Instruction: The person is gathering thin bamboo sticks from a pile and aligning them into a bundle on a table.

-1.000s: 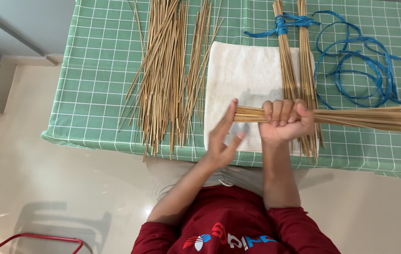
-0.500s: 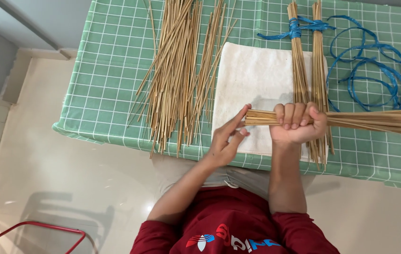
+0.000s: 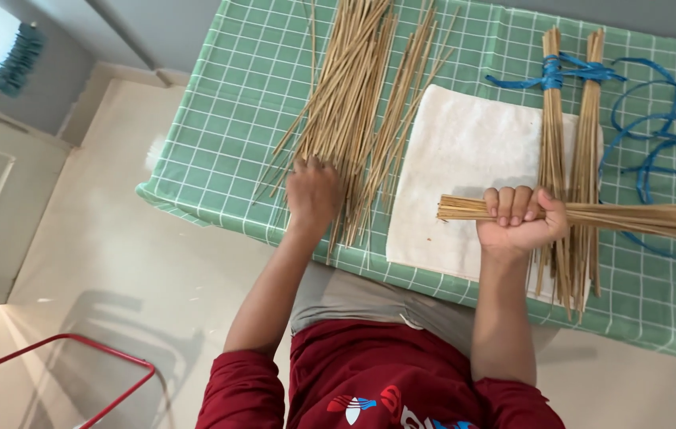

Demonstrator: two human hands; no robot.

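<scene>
Fingers (image 3: pixel 515 203) of right hand (image 3: pixel 522 224) curled tight round stick bundle (image 3: pixel 647 218), held level above white towel (image 3: pixel 465 151). Left hand (image 3: pixel 312 193) lies palm down on loose sticks (image 3: pixel 354 103), fingers hidden, spread cannot be told. Two tied bundles (image 3: pixel 570 143) rest on counter (image 3: pixel 219 119) beside blue cord (image 3: pixel 655 135).

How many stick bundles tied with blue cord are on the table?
2: two blue-tied bundles of thin tan sticks, one and the other, side by side at the white cloth's right edge; lower ends partly hidden.
</scene>
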